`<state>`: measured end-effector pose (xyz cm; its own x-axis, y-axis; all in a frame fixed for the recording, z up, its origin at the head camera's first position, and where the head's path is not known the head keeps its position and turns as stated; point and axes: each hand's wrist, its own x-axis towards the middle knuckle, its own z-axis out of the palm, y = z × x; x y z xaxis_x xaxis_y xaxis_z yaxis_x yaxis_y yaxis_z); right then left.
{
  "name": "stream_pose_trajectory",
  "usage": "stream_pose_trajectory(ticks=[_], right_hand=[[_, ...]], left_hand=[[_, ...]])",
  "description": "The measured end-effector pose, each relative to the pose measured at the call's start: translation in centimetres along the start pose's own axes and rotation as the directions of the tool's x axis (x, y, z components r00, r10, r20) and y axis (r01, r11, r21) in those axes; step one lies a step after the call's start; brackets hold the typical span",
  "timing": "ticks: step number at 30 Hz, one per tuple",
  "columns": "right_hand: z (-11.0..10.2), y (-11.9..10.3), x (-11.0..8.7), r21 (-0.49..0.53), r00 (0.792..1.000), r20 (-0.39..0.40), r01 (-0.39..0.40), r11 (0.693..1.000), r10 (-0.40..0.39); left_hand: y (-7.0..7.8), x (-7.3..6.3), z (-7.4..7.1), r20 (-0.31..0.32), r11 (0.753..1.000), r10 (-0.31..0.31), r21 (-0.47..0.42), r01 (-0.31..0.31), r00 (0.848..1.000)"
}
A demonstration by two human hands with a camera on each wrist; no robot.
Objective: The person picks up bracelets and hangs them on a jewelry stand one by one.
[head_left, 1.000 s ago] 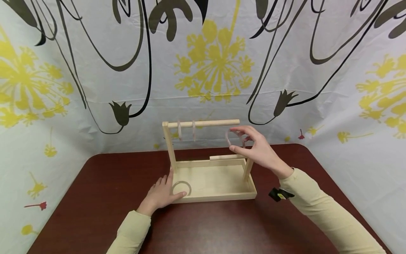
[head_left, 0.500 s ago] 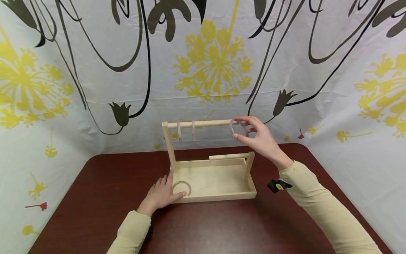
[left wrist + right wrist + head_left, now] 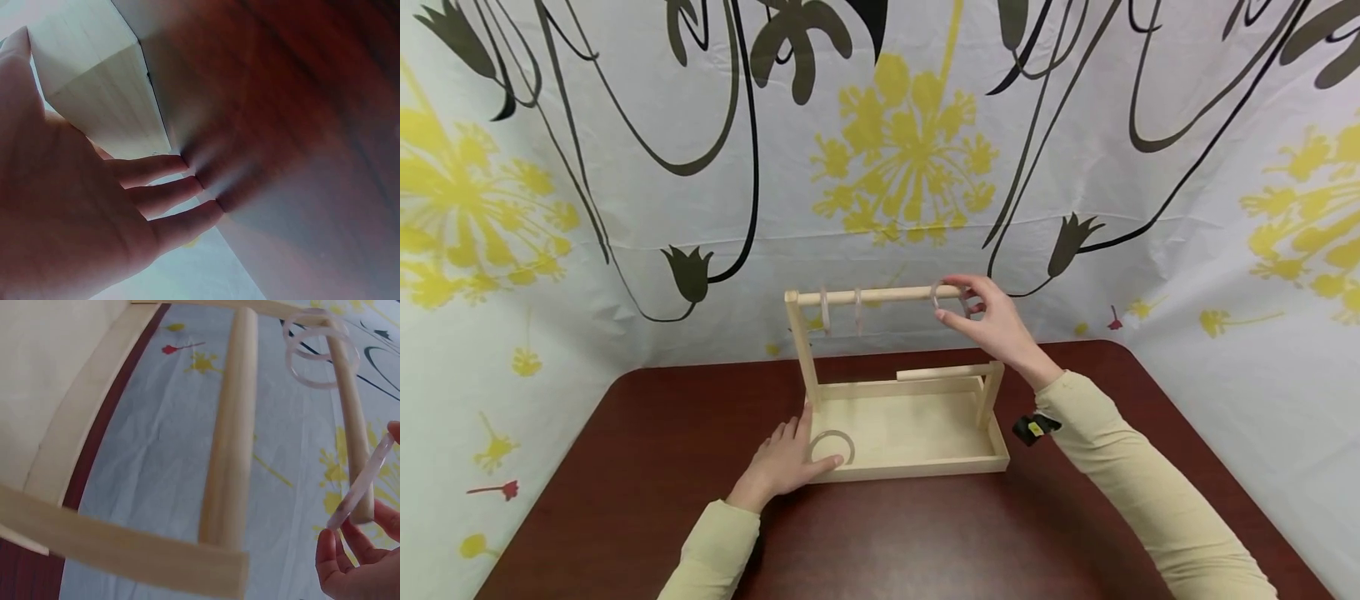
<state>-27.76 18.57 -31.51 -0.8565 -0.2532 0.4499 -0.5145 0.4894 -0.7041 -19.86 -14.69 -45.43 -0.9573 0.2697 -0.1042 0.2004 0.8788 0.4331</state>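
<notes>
At the free right end of the upper wooden bar (image 3: pixel 895 294), my right hand (image 3: pixel 1000 330) pinches a pale translucent bangle (image 3: pixel 362 481) between thumb and fingers. The bangle is around the bar's tip in the right wrist view. Further left, two similar bangles hang from that bar, one bangle (image 3: pixel 825 312) near the post and another bangle (image 3: pixel 859 313) beside it. My left hand (image 3: pixel 781 462) rests against the left front corner of the wooden tray (image 3: pixel 917 425), its fingers straight, fingertips on the table and thumb over the front rim. A greyish bangle (image 3: pixel 832 432) lies in the tray by that thumb.
A tall post (image 3: pixel 801 350) at the tray's left carries the upper bar. From a shorter post (image 3: pixel 989 396) on the right, a lower bar (image 3: pixel 943 372) points left. The stand sits on a dark red table (image 3: pixel 895 533) before a patterned curtain (image 3: pixel 880 183).
My right hand has risen from below the upper bar to its tip and then moved left, bringing the bangle onto the bar's end. The left hand has stayed at the tray corner.
</notes>
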Motion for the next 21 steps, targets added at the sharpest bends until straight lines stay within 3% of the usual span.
stream_pose_trajectory(ticks=[13, 21], right_hand=[[1.8, 0.5, 0.6, 0.145, 1.000, 0.013, -0.005, 0.989, 0.003], [1.7, 0.1, 1.0, 0.152, 0.999, 0.039, -0.023, 0.988, 0.017]], left_hand=[[-0.1, 0.2, 0.5, -0.009, 1.000, 0.010, 0.011, -0.010, 1.000], [-0.2, 0.3, 0.6, -0.004, 1.000, 0.005, 0.014, -0.005, 1.000]])
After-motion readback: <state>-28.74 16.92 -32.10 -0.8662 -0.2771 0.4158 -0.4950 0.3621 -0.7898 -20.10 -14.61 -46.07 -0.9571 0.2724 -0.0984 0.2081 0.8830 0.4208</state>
